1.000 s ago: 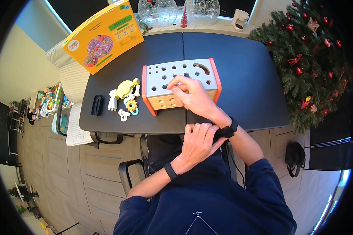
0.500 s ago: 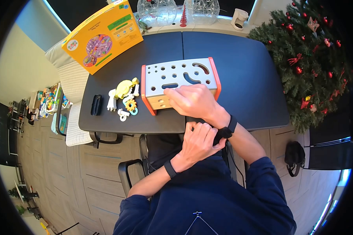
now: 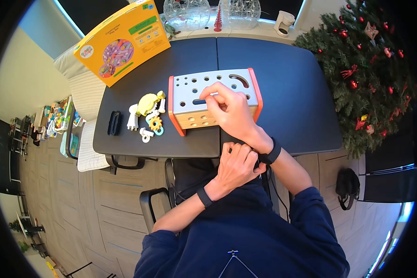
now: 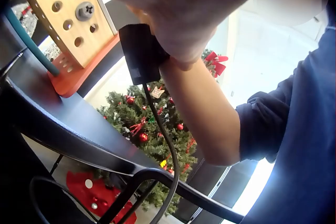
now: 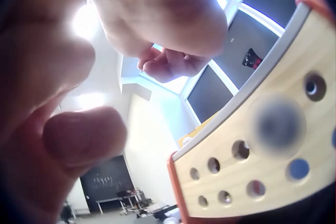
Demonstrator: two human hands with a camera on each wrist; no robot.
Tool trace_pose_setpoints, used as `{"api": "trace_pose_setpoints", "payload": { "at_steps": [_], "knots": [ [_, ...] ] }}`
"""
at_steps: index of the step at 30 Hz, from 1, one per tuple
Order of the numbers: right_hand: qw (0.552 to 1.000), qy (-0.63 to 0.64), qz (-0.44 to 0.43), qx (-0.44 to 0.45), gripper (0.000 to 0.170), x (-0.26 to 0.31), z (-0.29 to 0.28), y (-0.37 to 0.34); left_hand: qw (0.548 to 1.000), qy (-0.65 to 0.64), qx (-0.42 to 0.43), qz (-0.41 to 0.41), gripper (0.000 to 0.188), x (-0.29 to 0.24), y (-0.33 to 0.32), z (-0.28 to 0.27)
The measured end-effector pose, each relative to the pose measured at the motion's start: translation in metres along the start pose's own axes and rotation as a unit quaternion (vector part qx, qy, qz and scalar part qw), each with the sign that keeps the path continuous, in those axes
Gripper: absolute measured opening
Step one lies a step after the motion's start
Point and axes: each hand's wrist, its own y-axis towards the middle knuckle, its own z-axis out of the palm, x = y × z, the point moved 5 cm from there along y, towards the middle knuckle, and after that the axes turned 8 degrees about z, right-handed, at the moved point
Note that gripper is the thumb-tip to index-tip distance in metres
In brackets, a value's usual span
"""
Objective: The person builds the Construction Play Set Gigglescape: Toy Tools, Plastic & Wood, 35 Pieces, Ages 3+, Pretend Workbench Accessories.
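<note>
My left hand is at my right wrist, fingers curled around the small black wrist camera strapped there; a cable hangs from that camera. Part of the camera is hidden by the hand. My right hand hovers over the front of a toy workbench, its fingers loosely bent and nothing visible between them. In the right wrist view, the bent fingers show near the top. The workbench has a grey top with holes and slots, wooden sides and red ends. A grey screw sits in one side hole.
Left of the workbench lie loose toy parts, among them a yellow piece and an orange gear. A black tray-like object lies farther left. A yellow box stands at the back left; a decorated tree is at the right.
My right hand turned palm-down and dropped toward the workbench's front, then turned back with its fingers over the top. My left hand stays at the right wrist, where less of the camera shows.
</note>
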Motion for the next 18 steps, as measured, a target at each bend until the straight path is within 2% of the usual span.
{"api": "trace_pose_setpoints", "payload": {
  "at_steps": [1,3,6,10,13,14,15,17,18],
  "knots": [
    [0.995,0.077,0.067,0.021,0.008,-0.004,0.001,0.001,1.0,-0.002,-0.002,0.002,0.038,0.0,0.0,0.0],
    [0.951,0.228,0.198,0.063,0.01,-0.013,0.005,0.001,1.0,0.003,0.006,-0.004,0.038,-0.003,0.0,-0.001],
    [0.911,0.339,0.22,0.083,0.013,-0.018,-0.001,0.005,0.999,0.022,0.029,-0.011,0.041,-0.007,0.005,-0.003],
    [0.963,0.201,0.179,0.014,0.011,-0.014,-0.01,0.0,0.996,0.016,0.084,-0.022,0.048,-0.01,0.009,-0.015],
    [0.967,0.198,0.156,-0.026,0.011,-0.017,-0.024,-0.008,0.998,-0.035,0.055,-0.026,0.051,0.009,0.01,-0.043],
    [0.969,0.194,0.146,-0.045,0.012,-0.016,-0.029,-0.01,0.995,-0.047,0.044,-0.071,0.044,0.021,0.007,-0.051],
    [0.972,0.189,0.129,-0.06,0.012,-0.012,-0.034,-0.013,0.978,-0.097,0.07,-0.17,0.043,0.033,0.002,-0.053],
    [0.978,0.165,0.101,-0.082,0.012,-0.009,-0.038,-0.015,0.908,-0.216,0.137,-0.332,0.047,0.049,-0.007,-0.05],
    [0.98,0.153,0.085,-0.092,0.012,-0.007,-0.039,-0.015,0.887,-0.267,0.155,-0.344,0.05,0.047,-0.012,-0.044]
  ]
}}
